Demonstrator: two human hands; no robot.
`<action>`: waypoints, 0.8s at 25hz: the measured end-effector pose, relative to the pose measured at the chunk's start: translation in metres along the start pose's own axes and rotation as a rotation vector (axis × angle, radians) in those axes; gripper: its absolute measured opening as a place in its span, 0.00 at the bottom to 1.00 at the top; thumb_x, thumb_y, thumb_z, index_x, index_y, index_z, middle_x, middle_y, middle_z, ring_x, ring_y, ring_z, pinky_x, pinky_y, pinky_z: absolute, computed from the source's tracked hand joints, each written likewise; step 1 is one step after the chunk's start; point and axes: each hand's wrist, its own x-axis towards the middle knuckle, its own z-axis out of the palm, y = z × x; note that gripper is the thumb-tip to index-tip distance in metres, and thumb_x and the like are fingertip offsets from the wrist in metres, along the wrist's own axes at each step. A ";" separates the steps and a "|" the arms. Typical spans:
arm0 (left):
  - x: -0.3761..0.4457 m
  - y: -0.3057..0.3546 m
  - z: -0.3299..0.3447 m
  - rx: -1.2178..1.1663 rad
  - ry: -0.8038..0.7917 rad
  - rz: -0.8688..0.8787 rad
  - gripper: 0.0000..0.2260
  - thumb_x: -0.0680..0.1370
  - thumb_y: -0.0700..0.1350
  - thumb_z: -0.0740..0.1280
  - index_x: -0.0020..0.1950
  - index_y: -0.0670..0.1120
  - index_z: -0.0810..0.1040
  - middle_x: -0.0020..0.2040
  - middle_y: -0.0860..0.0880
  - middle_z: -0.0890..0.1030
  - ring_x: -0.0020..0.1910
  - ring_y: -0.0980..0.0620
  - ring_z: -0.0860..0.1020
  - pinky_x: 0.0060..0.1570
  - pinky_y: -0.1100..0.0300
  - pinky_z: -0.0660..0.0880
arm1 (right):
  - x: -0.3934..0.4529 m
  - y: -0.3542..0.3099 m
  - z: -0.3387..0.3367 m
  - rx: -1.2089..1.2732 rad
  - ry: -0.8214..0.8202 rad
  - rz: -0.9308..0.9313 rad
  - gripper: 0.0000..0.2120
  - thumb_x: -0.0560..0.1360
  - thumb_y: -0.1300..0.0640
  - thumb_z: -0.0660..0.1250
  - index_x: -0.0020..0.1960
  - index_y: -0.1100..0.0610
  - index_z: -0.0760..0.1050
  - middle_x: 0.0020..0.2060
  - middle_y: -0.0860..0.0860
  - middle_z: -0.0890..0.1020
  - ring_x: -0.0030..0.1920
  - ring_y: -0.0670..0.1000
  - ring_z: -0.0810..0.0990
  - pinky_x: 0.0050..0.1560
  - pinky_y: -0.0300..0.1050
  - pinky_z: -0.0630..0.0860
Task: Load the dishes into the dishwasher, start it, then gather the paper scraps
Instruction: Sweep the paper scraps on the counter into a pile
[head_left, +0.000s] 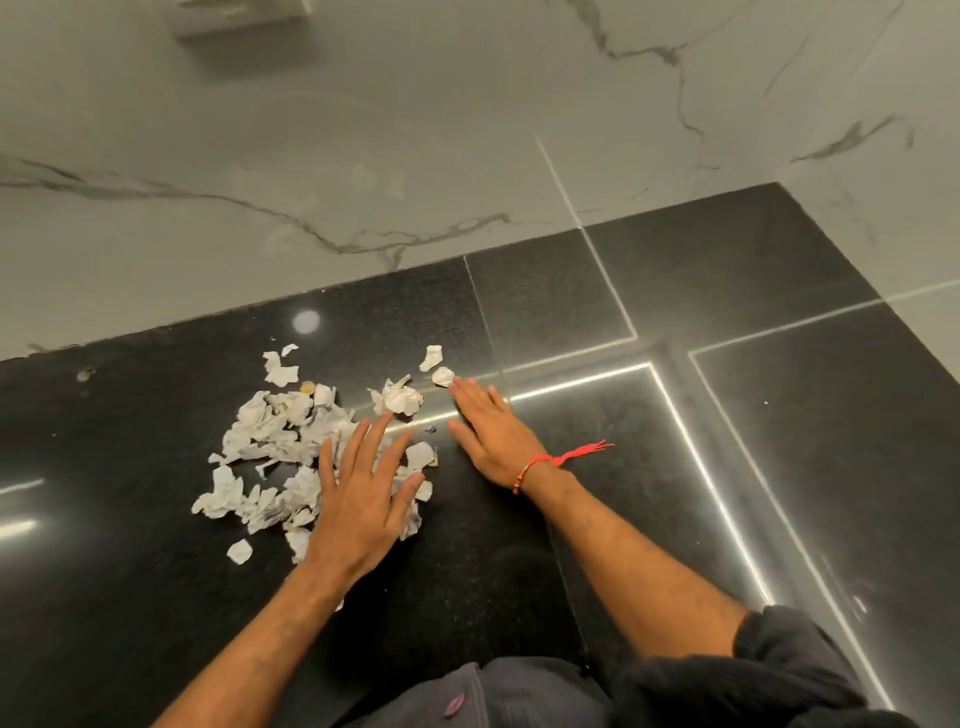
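White torn paper scraps (270, 436) lie in a loose heap on the black polished countertop (597, 322). My left hand (363, 493) lies flat on the right part of the heap, fingers straight and spread. My right hand (488, 431), with a red thread on its wrist, lies flat on the counter just right of the heap. Its fingertips touch a small crumpled scrap (443, 376). A second scrap (431, 357) lies just beyond it, and a bigger crumpled piece (402, 397) sits between the two hands.
A white marble wall (363, 156) rises behind the counter and wraps round at the right. Bright light strips reflect in the glossy surface at the right. A lone scrap (240, 551) lies near the heap's front edge. My dark clothing (649, 686) fills the bottom.
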 end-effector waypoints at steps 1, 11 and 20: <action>-0.008 -0.009 -0.005 -0.060 0.034 -0.028 0.26 0.84 0.63 0.47 0.80 0.57 0.59 0.83 0.56 0.47 0.82 0.54 0.43 0.78 0.35 0.46 | -0.003 -0.008 0.002 0.118 0.008 -0.021 0.27 0.84 0.50 0.54 0.80 0.58 0.53 0.79 0.55 0.56 0.79 0.50 0.51 0.79 0.52 0.47; -0.112 -0.057 0.001 -0.383 0.019 -0.818 0.43 0.77 0.71 0.44 0.82 0.44 0.37 0.81 0.41 0.35 0.80 0.43 0.34 0.78 0.45 0.35 | -0.047 -0.031 0.034 -0.217 0.206 0.344 0.37 0.80 0.38 0.56 0.80 0.58 0.50 0.80 0.58 0.48 0.80 0.57 0.43 0.78 0.59 0.41; -0.080 -0.088 -0.001 -0.505 0.105 -0.518 0.40 0.80 0.71 0.44 0.80 0.49 0.30 0.79 0.50 0.28 0.78 0.53 0.28 0.77 0.51 0.32 | -0.017 -0.076 0.056 0.222 0.305 0.322 0.31 0.82 0.45 0.58 0.80 0.55 0.53 0.79 0.54 0.58 0.79 0.52 0.55 0.78 0.57 0.57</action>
